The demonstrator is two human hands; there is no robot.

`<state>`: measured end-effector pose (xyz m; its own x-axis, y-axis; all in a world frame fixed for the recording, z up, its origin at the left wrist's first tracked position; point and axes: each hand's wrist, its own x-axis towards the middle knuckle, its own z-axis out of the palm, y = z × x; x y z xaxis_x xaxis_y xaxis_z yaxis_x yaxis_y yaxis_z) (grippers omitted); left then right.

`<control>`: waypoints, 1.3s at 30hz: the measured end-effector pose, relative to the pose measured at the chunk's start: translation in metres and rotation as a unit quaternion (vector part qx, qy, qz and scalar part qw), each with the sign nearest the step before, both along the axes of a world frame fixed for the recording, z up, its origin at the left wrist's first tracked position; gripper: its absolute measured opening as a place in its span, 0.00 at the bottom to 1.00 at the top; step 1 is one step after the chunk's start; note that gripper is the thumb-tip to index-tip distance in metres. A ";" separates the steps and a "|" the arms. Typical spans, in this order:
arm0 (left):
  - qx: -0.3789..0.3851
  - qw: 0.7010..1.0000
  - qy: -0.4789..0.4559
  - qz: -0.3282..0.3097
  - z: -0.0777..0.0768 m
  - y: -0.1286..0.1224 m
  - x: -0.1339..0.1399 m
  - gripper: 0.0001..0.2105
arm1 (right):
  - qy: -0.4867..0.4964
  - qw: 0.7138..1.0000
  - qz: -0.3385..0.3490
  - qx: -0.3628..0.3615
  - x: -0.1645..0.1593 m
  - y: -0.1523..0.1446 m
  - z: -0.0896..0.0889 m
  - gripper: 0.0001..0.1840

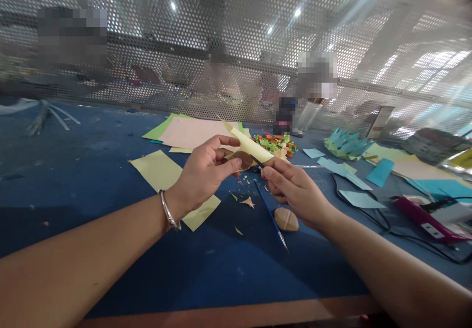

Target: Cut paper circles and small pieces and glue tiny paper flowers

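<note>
A sheet of pale yellow paper (254,146) is curled between my two hands above the blue table. My left hand (208,165) pinches its left part, with the thumb in front and the fingers behind. At the paper's right end, my right hand (289,180) is closed. A thin dark tool (255,160) sticks out of its fingers toward the paper; its kind cannot be made out. Below the hands lie a blue paintbrush (271,215), a brown rounded stone-like piece (286,219) and a small pale paper scrap (249,201).
Yellow sheets (157,170) lie beneath my left arm, with pink paper (201,132) behind. Colourful scraps (276,144) are heaped beyond my hands. Right are blue paper strips (361,199), a spiky paper piece (346,143), a purple power strip (429,220) and cables. A perforated metal screen (243,77) borders the table.
</note>
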<state>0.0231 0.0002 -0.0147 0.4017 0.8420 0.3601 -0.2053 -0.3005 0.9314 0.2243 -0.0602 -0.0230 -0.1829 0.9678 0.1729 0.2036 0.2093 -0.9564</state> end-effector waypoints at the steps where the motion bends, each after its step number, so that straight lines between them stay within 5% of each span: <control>1: 0.000 1.000 0.001 0.000 0.000 0.000 0.000 0.18 | -0.003 1.000 -0.001 0.001 0.000 0.000 0.000 0.17; 39: 0.008 1.000 0.029 0.008 0.000 -0.003 0.000 0.10 | -0.046 0.999 -0.008 0.002 0.003 0.001 -0.001 0.18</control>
